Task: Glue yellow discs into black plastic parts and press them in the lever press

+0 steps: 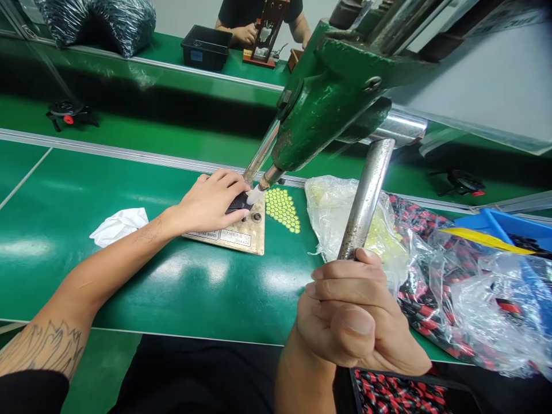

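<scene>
My right hand [353,313] is closed around the steel lever [365,198] of a green hand press [319,109]. On the press's pale metal base plate [254,240], my left hand [215,198] lies over a small black part [238,203], thumb on the near side and fingers on the far side. The press's white tip [256,195] comes down at a slant and meets the black part or sits just at it; the contact is partly hidden. Most of the part is covered by my fingers. Small yellow-green round pieces [282,210] lie in rows just right of the plate.
A crumpled white tissue [118,226] lies left. To the right are a clear bag [332,213] with yellowish contents, bagged red-and-black parts [448,287] and a blue bin [495,224]. A black tray [399,394] of similar parts stands below. Across, a person's hand [245,35] works near a wooden fixture.
</scene>
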{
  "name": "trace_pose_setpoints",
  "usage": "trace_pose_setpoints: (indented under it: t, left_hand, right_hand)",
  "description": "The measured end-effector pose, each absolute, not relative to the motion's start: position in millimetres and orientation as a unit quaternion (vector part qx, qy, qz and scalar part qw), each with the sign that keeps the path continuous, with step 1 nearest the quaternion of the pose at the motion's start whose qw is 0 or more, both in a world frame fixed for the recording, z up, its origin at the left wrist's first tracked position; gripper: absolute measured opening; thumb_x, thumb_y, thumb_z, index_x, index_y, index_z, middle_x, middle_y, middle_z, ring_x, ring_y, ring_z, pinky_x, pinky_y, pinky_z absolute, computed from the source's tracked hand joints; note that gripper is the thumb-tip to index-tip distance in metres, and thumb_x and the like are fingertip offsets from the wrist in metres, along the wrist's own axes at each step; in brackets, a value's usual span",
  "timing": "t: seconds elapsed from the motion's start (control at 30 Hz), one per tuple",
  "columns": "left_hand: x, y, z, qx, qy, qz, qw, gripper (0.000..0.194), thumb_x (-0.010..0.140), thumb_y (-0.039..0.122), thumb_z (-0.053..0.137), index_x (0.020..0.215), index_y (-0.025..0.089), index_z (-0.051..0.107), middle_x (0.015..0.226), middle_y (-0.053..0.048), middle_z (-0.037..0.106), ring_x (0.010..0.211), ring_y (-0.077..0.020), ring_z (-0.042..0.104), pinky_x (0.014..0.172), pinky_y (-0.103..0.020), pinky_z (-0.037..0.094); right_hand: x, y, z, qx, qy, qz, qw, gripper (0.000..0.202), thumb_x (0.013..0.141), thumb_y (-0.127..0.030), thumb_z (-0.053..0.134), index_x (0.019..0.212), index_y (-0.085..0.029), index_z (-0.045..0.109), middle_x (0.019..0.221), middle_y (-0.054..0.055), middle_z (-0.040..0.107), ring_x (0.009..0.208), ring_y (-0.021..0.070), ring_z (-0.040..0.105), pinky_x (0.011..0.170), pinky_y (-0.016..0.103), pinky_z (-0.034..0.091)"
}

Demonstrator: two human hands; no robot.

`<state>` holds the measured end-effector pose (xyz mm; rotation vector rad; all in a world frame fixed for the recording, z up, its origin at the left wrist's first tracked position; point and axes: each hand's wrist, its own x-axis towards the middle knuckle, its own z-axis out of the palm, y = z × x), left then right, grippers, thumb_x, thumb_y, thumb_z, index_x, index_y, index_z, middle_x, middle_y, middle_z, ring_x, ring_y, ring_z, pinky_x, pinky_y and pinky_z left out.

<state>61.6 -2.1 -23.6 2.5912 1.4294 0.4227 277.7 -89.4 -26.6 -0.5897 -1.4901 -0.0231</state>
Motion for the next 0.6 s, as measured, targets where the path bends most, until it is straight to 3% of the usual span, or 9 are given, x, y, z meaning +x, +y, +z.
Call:
trace_pose_setpoints:
  t: [0.6]
  left_hand:
    - [62.1,-2.3,-22.6,0.864,0.479,0.134,0.074,0.047,0.103,0.048,0.059,0.14,0.02,0.062,0.151,-0.013,0.063,0.142,-0.0353,0.051,0.102,-0.052,0.051]
  right_hand:
    - [277.8,-92.3,-25.4,-0.275,-0.668,-0.012,0.691,0.057,0.105,-0.025,0.062,0.051,-0.019,0.044,0.057,-0.006,0.057,0.057,0.0096,0.056,0.088,0.043,0.049]
